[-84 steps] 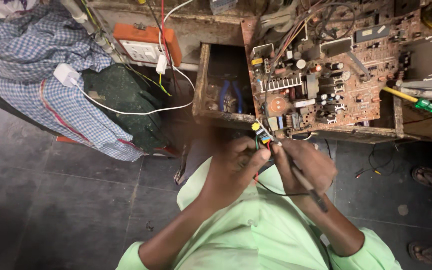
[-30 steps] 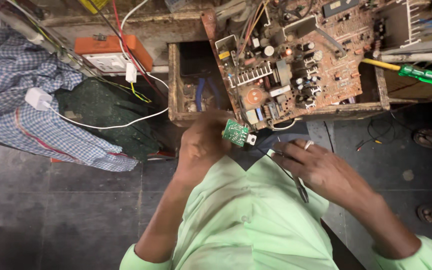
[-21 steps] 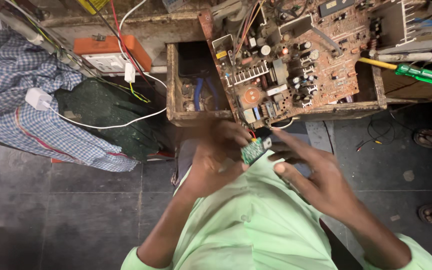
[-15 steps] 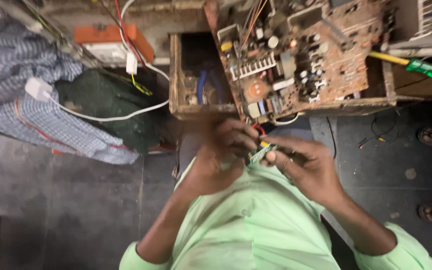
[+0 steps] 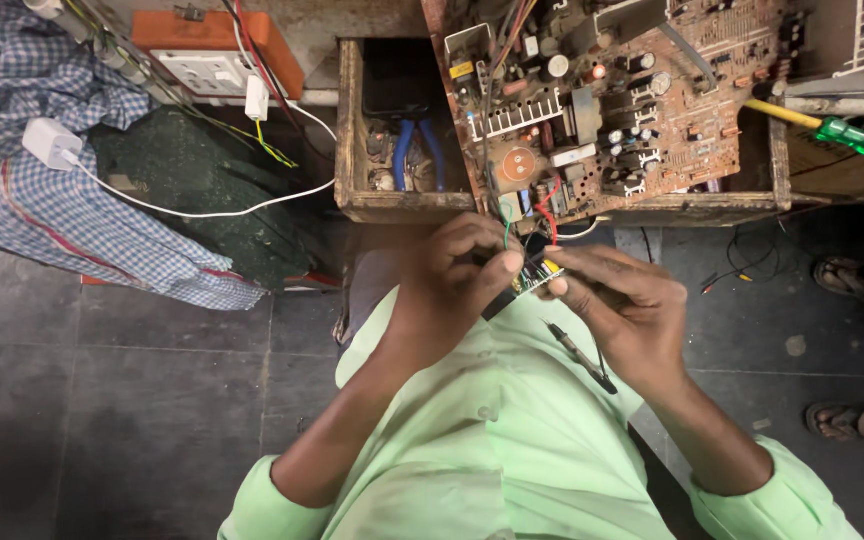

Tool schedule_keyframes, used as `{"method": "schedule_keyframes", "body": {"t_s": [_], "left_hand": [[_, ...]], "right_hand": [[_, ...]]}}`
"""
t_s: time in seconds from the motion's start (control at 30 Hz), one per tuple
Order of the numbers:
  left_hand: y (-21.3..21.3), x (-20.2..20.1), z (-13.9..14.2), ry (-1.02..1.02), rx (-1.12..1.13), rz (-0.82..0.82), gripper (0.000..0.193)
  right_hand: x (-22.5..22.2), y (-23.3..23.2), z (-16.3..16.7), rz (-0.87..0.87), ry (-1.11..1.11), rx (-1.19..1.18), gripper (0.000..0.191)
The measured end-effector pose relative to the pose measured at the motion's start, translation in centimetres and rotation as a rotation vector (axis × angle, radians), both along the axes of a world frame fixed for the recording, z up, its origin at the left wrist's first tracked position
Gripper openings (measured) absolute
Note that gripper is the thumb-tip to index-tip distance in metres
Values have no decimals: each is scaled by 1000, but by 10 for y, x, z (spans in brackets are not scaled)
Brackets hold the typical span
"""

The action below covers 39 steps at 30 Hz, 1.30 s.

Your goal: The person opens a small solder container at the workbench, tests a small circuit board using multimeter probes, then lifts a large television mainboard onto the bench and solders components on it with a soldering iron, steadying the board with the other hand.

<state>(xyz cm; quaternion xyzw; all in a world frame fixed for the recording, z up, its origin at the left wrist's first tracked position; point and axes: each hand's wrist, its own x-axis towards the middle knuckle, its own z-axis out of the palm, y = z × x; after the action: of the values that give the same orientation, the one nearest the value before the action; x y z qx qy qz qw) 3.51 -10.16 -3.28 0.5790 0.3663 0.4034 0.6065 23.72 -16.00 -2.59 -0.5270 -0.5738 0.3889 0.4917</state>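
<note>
Green little circuit board point(image 5: 530, 277) is pinched right between both sets of fingertips, held up over the lap of a pale green shirt point(image 5: 492, 430). Left hand point(image 5: 447, 290) is curled tight around its left edge, thumb and fingers closed on it, while the right hand point(image 5: 624, 305) has its thumb and forefinger clamped on the board's right side. The right hand's lower fingers are also wrapped loosely on a thin dark probe point(image 5: 577, 355), which slants down and away below the fingertips, tip pointing back up toward the board. Red and green wires point(image 5: 542, 215) run straight up from between the fingertips to a big brown circuit board point(image 5: 612, 100) packed with components, just above the knuckles and resting over a wooden tray point(image 5: 392, 205). Inside that tray, above and slightly left of the left fingers, you can see blue-handled pliers point(image 5: 414, 160). Way off to the upper right of the right hand there's a green-handled screwdriver point(image 5: 842, 135) lying on the bench. Far left of the left hand: an orange socket box point(image 5: 214, 55), a white charger point(image 5: 50, 142) with its cable, and a blue checked cloth point(image 5: 42, 190). Someone else's sandalled feet point(image 5: 862, 280) are on the dark floor, out past the right wrist.
</note>
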Motion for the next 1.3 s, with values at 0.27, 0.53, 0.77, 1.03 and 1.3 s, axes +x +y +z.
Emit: {"method": "schedule_keyframes", "body": {"t_s": [0.27,0.53,0.77,1.03,1.3], "left_hand": [[0,5,-20,-173,-97,-9,29],[-1,15,-22,-247,-74,54,44],[0,19,-28,-323,-68,58,34],[5,4,-32,-570,-251,117,28],[22,-6,-74,-631,-200,163,27]], "right_hand": [[-3,-2,-8,-17,87,-116,35],[-10,-5,-13,-6,229,-224,35],[-11,-5,-8,18,142,-178,37],[105,16,30,-423,91,254,13],[392,128,36,-535,789,418,35]]}}
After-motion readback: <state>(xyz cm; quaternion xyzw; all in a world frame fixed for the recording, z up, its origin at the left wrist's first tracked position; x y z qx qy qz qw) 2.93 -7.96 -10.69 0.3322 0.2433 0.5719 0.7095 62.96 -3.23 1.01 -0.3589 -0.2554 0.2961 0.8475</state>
